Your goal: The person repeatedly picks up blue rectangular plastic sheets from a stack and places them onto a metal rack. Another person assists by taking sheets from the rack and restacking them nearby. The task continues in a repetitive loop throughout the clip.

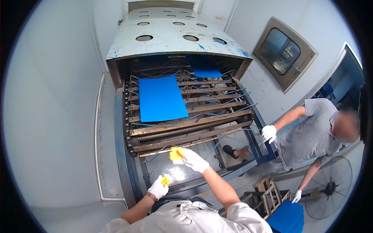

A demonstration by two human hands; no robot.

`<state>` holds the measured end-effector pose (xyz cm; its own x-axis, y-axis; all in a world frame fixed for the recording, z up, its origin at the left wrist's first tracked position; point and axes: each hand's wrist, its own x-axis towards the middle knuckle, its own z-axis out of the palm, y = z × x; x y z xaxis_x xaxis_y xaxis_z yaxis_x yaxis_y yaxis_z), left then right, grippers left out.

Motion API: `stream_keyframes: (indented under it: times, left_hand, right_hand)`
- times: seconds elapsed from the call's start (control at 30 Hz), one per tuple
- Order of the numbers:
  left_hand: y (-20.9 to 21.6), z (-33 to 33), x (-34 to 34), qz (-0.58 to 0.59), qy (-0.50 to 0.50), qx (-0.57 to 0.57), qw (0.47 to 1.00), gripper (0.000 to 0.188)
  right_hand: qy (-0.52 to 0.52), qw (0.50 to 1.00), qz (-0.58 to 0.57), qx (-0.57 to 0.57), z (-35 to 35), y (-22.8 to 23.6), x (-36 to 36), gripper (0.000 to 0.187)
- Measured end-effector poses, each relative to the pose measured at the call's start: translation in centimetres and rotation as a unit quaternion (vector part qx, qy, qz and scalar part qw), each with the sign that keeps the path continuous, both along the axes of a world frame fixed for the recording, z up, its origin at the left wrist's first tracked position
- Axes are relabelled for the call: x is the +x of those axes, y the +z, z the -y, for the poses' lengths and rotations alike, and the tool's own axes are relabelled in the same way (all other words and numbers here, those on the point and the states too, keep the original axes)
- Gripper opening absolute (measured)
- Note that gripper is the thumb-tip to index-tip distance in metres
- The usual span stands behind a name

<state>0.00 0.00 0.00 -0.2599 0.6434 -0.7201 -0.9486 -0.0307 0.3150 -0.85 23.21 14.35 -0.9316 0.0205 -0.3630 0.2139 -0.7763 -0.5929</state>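
Note:
My right hand (pixel 195 160), in a white glove, reaches forward over the near end of a slatted chain conveyor (pixel 190 126). Its fingers close on a bunched yellow cloth (pixel 176 154), close to the nearest slat. Lower and to the left, near my body, my left hand (pixel 157 188) is also gloved in white, its fingers curled round a smaller piece of yellow cloth (pixel 165 181). Beyond both hands, a flat blue sheet (pixel 161 98) lies across the slats and wire supports at the left. Another blue sheet (pixel 207 73) lies farther back, partly inside the machine.
A pale oven-like housing (pixel 167 39) with round holes covers the conveyor's far part. At the right, a co-worker's gloved hand (pixel 269 134) rests by the blue frame. Their other hand touches stacked blue sheets (pixel 288 217) beside a large fan (pixel 329 188). A wall stands left.

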Motion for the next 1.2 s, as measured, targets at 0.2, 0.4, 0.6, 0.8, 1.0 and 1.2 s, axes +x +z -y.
stream_keyframes:
  times: [0.2, 0.4, 0.6, 0.8, 1.0, 1.2]
  left_hand:
    - [0.6, -1.1, -6.0, -0.381, -0.150, -0.022, 0.912, 0.021]
    - [-0.6, -1.0, -7.0, -0.559, -0.322, -0.007, 0.764, 0.024]
    - [0.3, -1.5, -6.4, -0.723, -0.303, 0.002, 0.621, 0.024]
    - [13.2, -9.1, -6.2, -0.902, -0.340, -0.059, 0.258, 0.032]
    - [15.6, -17.1, -0.8, -0.896, -0.117, 0.064, 0.424, 0.029]
    - [14.0, -21.3, 8.9, -0.851, -0.197, 0.173, 0.454, 0.032]
  right_hand:
    - [-0.157, 0.982, -0.045, -0.093, 0.1, 1.7, -13.5, 0.026]
    - [-0.181, 0.944, -0.056, 0.269, -2.7, 5.0, -15.9, 0.025]
    - [-0.089, 0.616, -0.083, 0.778, -5.3, 11.3, -1.7, 0.025]
    - [-0.211, 0.739, 0.042, 0.638, -4.8, 10.2, 13.0, 0.028]
    - [-0.177, 0.543, -0.017, 0.820, -3.2, 9.2, 25.5, 0.031]
    - [-0.230, 0.514, 0.130, 0.816, 0.2, 5.5, 36.9, 0.032]
